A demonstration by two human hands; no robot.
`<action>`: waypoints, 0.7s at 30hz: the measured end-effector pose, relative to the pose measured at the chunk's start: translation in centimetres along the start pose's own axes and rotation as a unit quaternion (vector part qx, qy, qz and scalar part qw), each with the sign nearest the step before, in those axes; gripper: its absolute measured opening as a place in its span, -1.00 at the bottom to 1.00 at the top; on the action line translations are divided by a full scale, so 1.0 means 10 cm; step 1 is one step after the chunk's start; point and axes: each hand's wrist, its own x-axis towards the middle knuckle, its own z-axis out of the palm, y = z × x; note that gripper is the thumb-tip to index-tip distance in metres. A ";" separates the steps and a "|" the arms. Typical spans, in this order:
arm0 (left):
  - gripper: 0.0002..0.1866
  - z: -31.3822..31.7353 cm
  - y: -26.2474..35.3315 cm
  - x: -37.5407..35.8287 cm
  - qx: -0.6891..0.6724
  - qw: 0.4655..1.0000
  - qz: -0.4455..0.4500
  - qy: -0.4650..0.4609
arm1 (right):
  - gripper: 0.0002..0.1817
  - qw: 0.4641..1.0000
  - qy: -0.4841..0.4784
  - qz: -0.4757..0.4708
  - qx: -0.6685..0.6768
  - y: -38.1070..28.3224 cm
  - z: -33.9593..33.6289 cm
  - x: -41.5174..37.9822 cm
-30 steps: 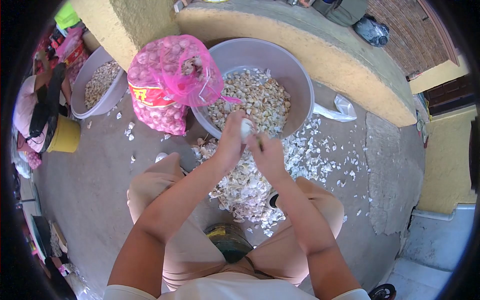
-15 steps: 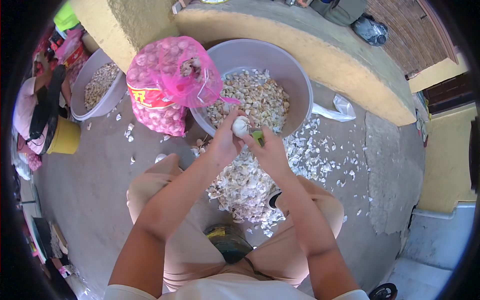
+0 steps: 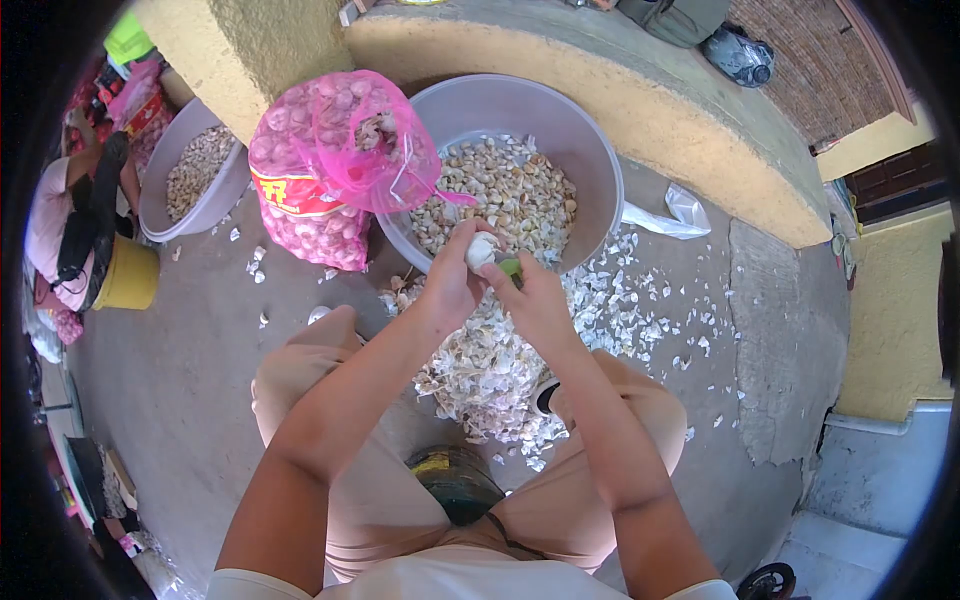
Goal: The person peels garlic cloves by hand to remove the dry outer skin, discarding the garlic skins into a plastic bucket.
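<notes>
A white garlic bulb (image 3: 481, 250) is held in my left hand (image 3: 452, 282), over the near rim of a large grey basin (image 3: 595, 130). My right hand (image 3: 540, 305) is closed round a small green-handled tool (image 3: 510, 267), its thumb against the bulb. Loose garlic cloves (image 3: 520, 190) lie in the basin. Just left of it stands a pink mesh bag (image 3: 310, 150) full of bulbs. Below my hands a heap of papery skins (image 3: 490, 375) covers the floor between my legs.
At the left, a person (image 3: 75, 215) sits near a yellow bucket (image 3: 128, 275) and a second basin of cloves (image 3: 228, 190). A concrete ledge (image 3: 620, 90) curves behind my basin. White plastic (image 3: 685, 215) lies at its right.
My right hand and the green-handled tool have shifted very slightly against the bulb. The whole view has moved a little; the left hand still holds the bulb.
</notes>
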 end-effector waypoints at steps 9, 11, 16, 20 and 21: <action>-0.76 0.02 0.00 -0.02 0.002 1.000 0.013 -0.002 | -0.52 0.999 -0.015 -0.035 -0.018 0.01 0.03 0.00; -0.76 0.03 0.00 -0.02 0.002 1.000 0.014 -0.004 | -0.52 1.000 -0.006 -0.012 -0.016 -0.02 0.01 -0.01; -0.77 -0.02 -0.02 0.00 0.002 1.000 0.015 -0.011 | -0.56 0.999 0.007 -0.039 -0.013 0.06 0.05 0.01; -0.78 0.00 -0.02 -0.02 -0.002 1.000 0.010 -0.001 | -0.62 0.996 0.011 -0.074 -0.049 0.07 0.08 -0.01; -0.78 -0.03 -0.02 -0.01 -0.007 1.000 0.012 -0.009 | -0.63 0.995 0.008 -0.077 -0.060 0.07 0.08 -0.01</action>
